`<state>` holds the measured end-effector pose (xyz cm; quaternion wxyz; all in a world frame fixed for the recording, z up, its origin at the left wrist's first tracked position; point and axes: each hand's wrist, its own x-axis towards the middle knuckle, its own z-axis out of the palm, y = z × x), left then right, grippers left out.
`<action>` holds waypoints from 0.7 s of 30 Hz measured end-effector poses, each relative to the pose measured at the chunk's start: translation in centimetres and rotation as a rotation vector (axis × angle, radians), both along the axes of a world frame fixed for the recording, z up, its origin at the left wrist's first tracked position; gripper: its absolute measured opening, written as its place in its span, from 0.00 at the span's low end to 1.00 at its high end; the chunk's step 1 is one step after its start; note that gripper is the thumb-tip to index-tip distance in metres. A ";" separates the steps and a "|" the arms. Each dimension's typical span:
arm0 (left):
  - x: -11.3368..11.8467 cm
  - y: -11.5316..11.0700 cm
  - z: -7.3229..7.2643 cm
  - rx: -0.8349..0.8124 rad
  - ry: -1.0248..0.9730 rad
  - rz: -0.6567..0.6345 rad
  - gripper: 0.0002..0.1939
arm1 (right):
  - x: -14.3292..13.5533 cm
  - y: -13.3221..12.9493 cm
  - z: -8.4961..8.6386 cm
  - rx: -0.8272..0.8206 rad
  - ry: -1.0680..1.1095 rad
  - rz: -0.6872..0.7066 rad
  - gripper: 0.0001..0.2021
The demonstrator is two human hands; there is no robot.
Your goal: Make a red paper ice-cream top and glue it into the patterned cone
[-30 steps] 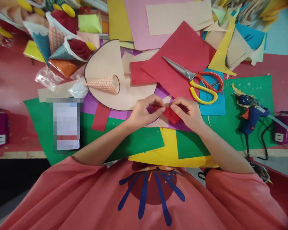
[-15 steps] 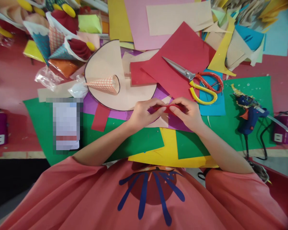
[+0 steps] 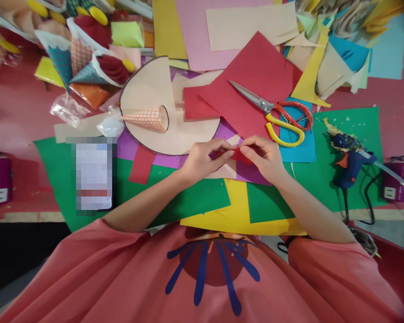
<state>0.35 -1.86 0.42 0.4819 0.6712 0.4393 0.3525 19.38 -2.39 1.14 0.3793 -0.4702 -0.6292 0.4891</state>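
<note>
A small piece of red craft sheet (image 3: 241, 155) is pinched between my two hands, partly hidden by the fingers. My left hand (image 3: 207, 159) is closed on its left end, thumb against forefinger. On its right end my right hand (image 3: 264, 159) is closed the same way. Scissors (image 3: 267, 106) with one red and one yellow handle lie open just beyond my right hand, across a large red sheet (image 3: 252, 67). Beyond my left hand lies a cream disc (image 3: 144, 94) with a black edge, and a checked paper cone (image 3: 148, 118) rests on it.
At right a blue glue gun (image 3: 349, 166) lies on a green sheet (image 3: 370, 130). A phone with a blurred screen (image 3: 94, 175) is at left. Checked cones with dark red filling (image 3: 112, 67) stand far left; paper scraps (image 3: 343, 67) pile up far right.
The thumb and fingers of my right hand have shifted slightly on the red piece, and more of its face shows below them. My left hand stays almost where it was.
</note>
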 end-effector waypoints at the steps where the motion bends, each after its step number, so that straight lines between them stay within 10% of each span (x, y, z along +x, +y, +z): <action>1: 0.0 0.0 0.0 -0.006 -0.008 -0.004 0.10 | 0.0 0.0 0.0 0.004 -0.001 -0.006 0.10; 21: -0.3 0.2 0.7 -0.066 -0.090 0.045 0.10 | 0.0 0.4 0.4 0.020 0.069 -0.138 0.08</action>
